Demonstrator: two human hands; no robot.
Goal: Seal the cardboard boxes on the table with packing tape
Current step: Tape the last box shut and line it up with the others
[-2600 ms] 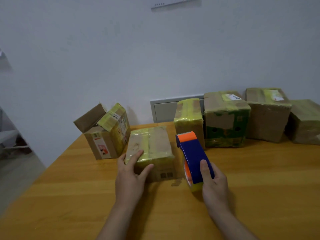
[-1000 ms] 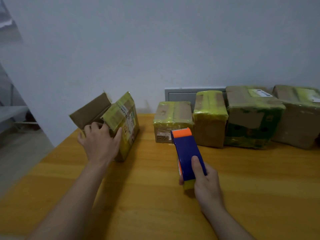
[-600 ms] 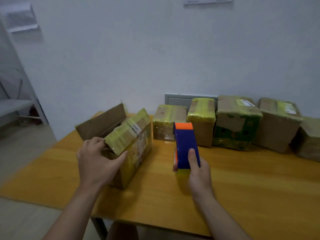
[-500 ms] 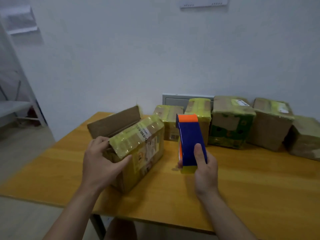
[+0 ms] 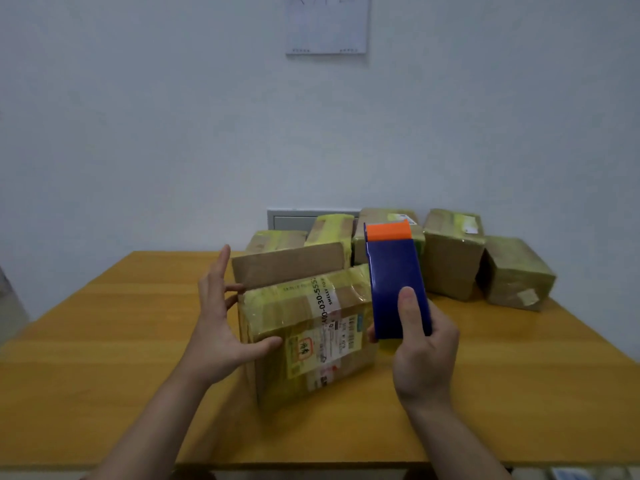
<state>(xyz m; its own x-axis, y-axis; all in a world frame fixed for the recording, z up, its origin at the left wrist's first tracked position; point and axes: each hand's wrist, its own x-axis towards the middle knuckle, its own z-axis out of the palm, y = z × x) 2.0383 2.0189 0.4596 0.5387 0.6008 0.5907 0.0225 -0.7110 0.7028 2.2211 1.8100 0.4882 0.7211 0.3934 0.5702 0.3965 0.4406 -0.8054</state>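
Pulled from the left side to the middle over the last second, the brown cardboard box (image 5: 311, 327), wrapped in old yellowish tape and bearing a printed shipping label, now sits right in front of the person on the wooden table (image 5: 104, 341). Its plain cardboard flap (image 5: 287, 265) stands up at the back, so the top is not yet closed. The left hand (image 5: 218, 317) lies flat against the box's left end, fingers straight and thumb across the front face, steadying it without gripping. The right hand (image 5: 422, 348) is wrapped round the blue plastic tape dispenser (image 5: 394, 285) with its orange head, which has risen to hover beside the box's right end. A row of taped cardboard boxes (image 5: 450, 258) stands behind along the wall. This looks like the last unsealed box, and the flap probably needs folding down before any tape goes on.
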